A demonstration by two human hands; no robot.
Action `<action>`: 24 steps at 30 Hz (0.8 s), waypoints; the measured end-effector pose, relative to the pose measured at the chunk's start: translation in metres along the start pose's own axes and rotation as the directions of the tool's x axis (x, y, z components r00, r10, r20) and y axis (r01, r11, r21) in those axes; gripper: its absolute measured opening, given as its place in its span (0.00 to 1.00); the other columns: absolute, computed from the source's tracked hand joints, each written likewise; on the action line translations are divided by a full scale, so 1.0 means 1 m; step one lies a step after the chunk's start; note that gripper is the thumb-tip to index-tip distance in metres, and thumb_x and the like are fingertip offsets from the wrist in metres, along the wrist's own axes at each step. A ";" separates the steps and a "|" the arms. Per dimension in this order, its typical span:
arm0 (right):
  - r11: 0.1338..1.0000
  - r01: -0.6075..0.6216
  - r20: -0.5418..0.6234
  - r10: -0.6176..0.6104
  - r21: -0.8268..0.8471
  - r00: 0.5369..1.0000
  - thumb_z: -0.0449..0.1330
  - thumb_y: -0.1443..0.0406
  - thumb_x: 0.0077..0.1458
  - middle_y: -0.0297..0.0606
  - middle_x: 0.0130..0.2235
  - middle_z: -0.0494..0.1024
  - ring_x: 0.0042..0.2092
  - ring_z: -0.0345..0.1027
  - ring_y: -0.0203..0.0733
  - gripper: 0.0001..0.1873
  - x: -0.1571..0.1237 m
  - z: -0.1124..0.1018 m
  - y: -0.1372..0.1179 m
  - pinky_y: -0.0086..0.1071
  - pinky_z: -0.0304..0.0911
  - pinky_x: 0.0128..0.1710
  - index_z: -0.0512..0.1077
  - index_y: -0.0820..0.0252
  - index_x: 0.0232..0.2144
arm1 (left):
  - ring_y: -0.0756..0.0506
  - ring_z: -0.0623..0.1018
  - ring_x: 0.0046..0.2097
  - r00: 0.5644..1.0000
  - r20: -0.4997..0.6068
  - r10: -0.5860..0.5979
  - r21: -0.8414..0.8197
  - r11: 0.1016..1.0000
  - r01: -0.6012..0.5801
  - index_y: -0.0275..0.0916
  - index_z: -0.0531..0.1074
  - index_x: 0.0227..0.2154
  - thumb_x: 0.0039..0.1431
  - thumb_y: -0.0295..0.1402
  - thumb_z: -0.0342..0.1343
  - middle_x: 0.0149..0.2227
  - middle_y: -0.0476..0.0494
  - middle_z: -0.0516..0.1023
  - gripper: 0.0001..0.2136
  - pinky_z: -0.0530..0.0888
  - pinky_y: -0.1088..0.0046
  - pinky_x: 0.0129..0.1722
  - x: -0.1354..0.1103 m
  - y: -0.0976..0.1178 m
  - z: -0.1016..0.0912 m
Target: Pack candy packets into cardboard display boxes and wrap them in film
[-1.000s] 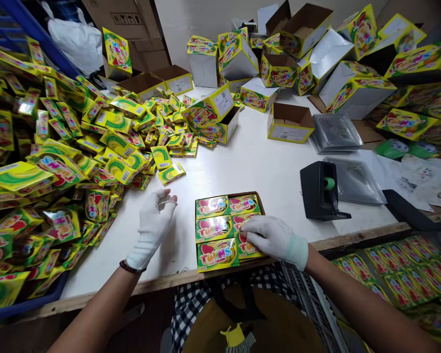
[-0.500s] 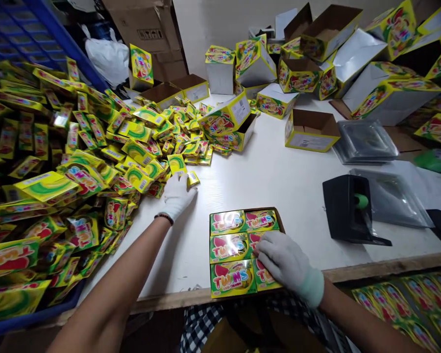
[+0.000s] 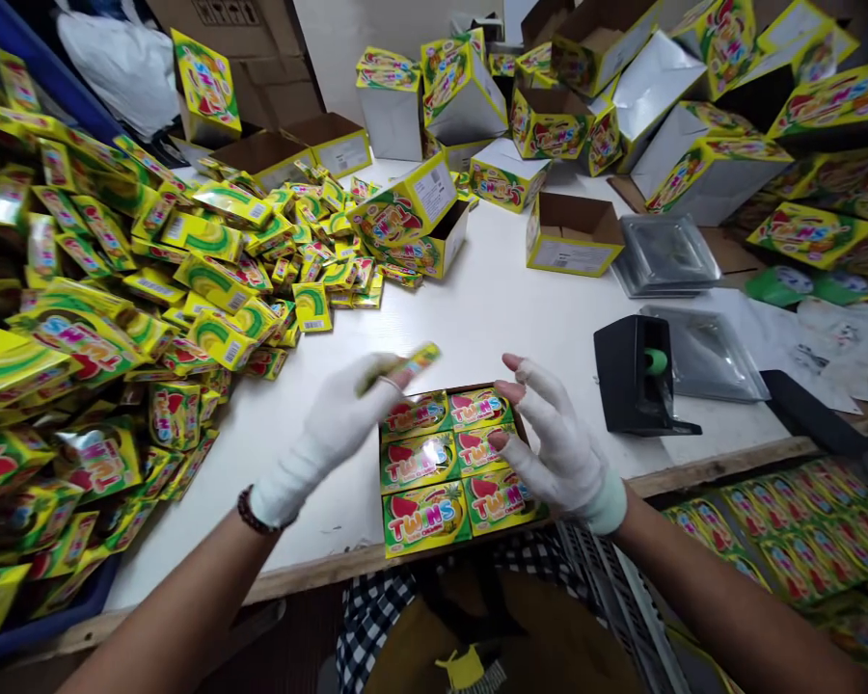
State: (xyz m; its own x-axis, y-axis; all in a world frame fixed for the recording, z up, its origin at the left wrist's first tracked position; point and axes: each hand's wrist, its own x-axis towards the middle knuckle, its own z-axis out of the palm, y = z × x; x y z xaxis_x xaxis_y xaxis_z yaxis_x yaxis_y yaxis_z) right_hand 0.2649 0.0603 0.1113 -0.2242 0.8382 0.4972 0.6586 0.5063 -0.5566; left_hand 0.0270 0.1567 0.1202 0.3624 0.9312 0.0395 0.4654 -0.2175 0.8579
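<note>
**Packet carried back to the tray**

The gloved left hand has come back from the heap, now pinching a small yellow-green sweet packet above the shallow brown cardboard tray of packets on the white worktop. The gloved right hand has lifted off, fingers spread and empty, just beside the tray.

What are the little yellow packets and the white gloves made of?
The small packet in the left hand looks like thin printed card under shiny film; the packed ones show glare. The gloves look like soft knitted cloth, matte, with fingertips cut open on the right hand.
</note>
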 end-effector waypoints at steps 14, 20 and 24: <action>0.973 -0.158 0.334 0.207 -0.166 0.920 0.49 0.67 0.64 0.45 0.42 0.74 0.44 0.67 0.48 0.13 -0.015 0.022 0.031 0.45 0.65 0.46 0.73 0.61 0.42 | 0.33 0.66 0.61 0.868 -0.488 -0.097 0.391 0.864 0.316 0.27 0.65 0.57 0.54 0.41 0.58 0.56 0.28 0.68 0.31 0.63 0.55 0.62 0.087 -0.115 -0.048; 0.974 -0.018 0.409 0.111 -0.225 0.906 0.51 0.69 0.60 0.49 0.56 0.69 0.56 0.61 0.53 0.17 -0.006 0.044 0.014 0.49 0.59 0.54 0.70 0.64 0.51 | 0.24 0.64 0.59 0.855 -0.512 -0.088 0.591 0.686 0.424 0.25 0.51 0.64 0.48 0.47 0.62 0.58 0.20 0.60 0.46 0.63 0.47 0.58 0.144 -0.159 -0.063; 0.979 -0.018 0.386 0.096 -0.201 0.917 0.52 0.69 0.59 0.50 0.58 0.68 0.59 0.59 0.54 0.20 -0.009 0.046 0.017 0.51 0.58 0.57 0.68 0.64 0.53 | 0.20 0.63 0.59 0.838 -0.525 -0.149 0.539 0.703 0.463 0.24 0.51 0.64 0.44 0.39 0.63 0.58 0.18 0.60 0.46 0.63 0.41 0.56 0.153 -0.155 -0.064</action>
State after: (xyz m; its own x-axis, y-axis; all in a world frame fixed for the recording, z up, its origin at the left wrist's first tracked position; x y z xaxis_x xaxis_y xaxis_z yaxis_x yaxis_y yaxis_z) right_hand 0.2450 0.0708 0.0664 -0.4199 0.8958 0.1454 0.7937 0.4402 -0.4199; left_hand -0.0415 0.3519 0.0266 -0.1900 0.9662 0.1742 0.9308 0.1209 0.3451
